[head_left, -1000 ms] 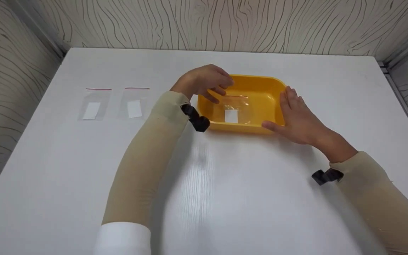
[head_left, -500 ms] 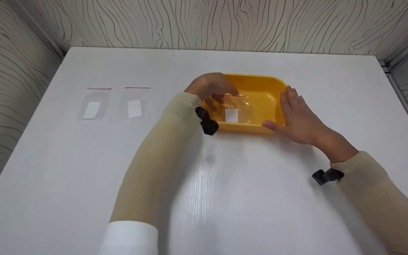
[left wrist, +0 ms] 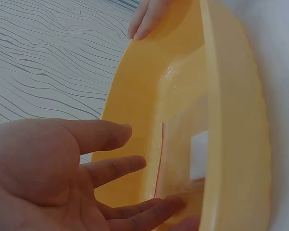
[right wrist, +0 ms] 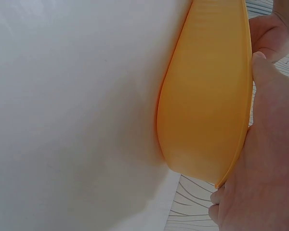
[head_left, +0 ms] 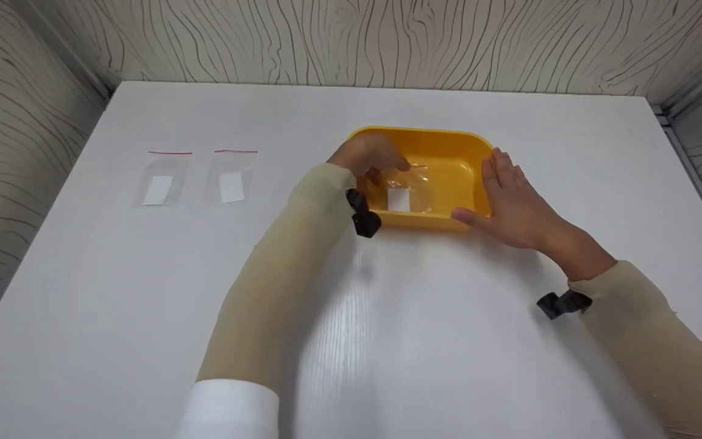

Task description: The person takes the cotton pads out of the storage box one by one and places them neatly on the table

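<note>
A yellow plastic tub (head_left: 454, 143) stands toward the back of the table. Inside it lies a clear zip bag (head_left: 419, 182) with a red seal strip and a white label. My left hand (head_left: 370, 152) reaches over the tub's left side, fingers down inside. In the left wrist view, its thumb and index finger are spread apart, and the lower fingertips (left wrist: 171, 207) overlap the end of the bag's red strip (left wrist: 160, 159). My right hand (head_left: 518, 210) rests along the tub's right rim, fingers straight on the far side and thumb at the front corner.
Two more clear zip bags, one farther left (head_left: 159, 183) and one nearer the tub (head_left: 232, 180), lie flat on the white table (head_left: 113, 292). Wood-grain patterned panels (head_left: 302, 42) rise behind and beside the table.
My left hand has moved right and lower into the tub, its fingers now at the top of the bag inside. The right hand and the tub stay put.
</note>
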Tool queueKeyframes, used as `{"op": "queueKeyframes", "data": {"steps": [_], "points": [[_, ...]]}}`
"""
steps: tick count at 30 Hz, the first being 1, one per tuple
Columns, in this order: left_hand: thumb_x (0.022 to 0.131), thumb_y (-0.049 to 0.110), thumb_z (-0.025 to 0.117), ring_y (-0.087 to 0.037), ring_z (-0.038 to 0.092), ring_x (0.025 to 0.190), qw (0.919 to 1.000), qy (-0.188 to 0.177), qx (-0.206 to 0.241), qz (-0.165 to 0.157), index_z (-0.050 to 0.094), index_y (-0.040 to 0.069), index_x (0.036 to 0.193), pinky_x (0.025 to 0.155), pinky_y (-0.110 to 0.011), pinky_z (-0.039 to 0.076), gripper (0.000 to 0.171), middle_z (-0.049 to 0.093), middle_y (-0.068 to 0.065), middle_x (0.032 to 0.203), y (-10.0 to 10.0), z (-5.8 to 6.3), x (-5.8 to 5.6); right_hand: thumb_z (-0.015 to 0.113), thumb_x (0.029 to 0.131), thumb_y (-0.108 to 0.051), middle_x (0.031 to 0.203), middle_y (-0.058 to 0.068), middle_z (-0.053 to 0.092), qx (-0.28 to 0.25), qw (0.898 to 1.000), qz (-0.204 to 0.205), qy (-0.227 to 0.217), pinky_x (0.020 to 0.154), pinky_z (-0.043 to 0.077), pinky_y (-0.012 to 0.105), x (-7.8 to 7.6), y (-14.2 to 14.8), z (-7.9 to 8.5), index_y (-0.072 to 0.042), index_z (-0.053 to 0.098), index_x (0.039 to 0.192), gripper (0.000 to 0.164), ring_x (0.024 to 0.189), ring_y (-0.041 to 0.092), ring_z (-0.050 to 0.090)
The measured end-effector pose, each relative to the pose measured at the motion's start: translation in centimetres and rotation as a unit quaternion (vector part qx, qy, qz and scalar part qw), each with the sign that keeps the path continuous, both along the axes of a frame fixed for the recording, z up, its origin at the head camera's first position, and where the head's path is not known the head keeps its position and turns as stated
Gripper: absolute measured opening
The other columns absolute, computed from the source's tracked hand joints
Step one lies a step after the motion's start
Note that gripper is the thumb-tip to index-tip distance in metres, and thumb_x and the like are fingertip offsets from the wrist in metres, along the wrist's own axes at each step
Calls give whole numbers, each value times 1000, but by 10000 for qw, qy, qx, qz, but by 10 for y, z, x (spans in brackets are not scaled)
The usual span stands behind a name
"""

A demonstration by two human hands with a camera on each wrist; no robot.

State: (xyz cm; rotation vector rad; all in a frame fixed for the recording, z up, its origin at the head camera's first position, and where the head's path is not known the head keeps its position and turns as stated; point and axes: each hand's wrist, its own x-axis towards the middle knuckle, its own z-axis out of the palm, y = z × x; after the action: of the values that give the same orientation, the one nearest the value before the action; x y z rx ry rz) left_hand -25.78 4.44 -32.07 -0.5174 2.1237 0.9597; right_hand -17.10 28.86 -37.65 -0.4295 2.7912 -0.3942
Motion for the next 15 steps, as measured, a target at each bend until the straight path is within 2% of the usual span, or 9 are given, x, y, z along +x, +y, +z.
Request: {"op": "queueKeyframes", "data": {"steps": [4, 5, 6, 7, 12, 15], "points": [[94, 38, 73, -23, 59, 118, 9995, -28, -48, -322, 51, 15, 140, 101, -37, 52, 56, 60, -5, 131, 3, 3, 1, 47, 95, -73, 165, 23, -21, 12, 10000, 3, 6, 123, -2, 54, 1, 0, 0, 8, -9, 157, 117, 153, 41, -15], [95, 38, 72, -22, 58, 119, 9990, -23, -48, -444, 51, 14, 141, 102, -37, 51, 56, 60, -5, 132, 4, 4, 1, 47, 95, -74, 165, 24, -21, 19, 10000, 4, 7, 123, -2, 54, 1, 0, 1, 8, -9, 157, 117, 153, 41, -15], [97, 39, 70, -22, 58, 119, 9974, 10, -112, -705, 51, 14, 142, 103, -36, 51, 55, 60, -5, 133, 4, 4, 1, 47, 95, -74, 165, 24, -21, 25, 10000, 16, 14, 123, -2, 54, 1, 0, 1, 8, -9, 156, 117, 153, 41, -14], [98, 39, 68, -22, 58, 119, 9956, 63, -163, -925, 52, 13, 142, 102, -35, 51, 54, 60, -5, 133, 5, 3, 1, 47, 95, -73, 164, 24, -21, 24, 10000, 29, 15, 123, -2, 54, 1, 0, 1, 9, -9, 156, 117, 153, 42, -15], [98, 42, 67, -21, 60, 116, 9896, 264, -392, -1355, 56, 13, 136, 98, -31, 53, 49, 61, -4, 132, 7, 1, 2, 47, 96, -72, 164, 26, -21, 8, 9999, 93, 42, 123, -3, 53, 2, 0, 2, 10, -7, 156, 115, 153, 41, -15], [98, 42, 67, -20, 59, 115, 9909, 277, -393, -1256, 57, 13, 134, 97, -31, 52, 47, 61, -4, 131, 8, -1, 2, 47, 96, -72, 164, 25, -21, 15, 10000, 83, 34, 124, -3, 53, 2, 0, 2, 10, -6, 156, 115, 153, 41, -15]]}}
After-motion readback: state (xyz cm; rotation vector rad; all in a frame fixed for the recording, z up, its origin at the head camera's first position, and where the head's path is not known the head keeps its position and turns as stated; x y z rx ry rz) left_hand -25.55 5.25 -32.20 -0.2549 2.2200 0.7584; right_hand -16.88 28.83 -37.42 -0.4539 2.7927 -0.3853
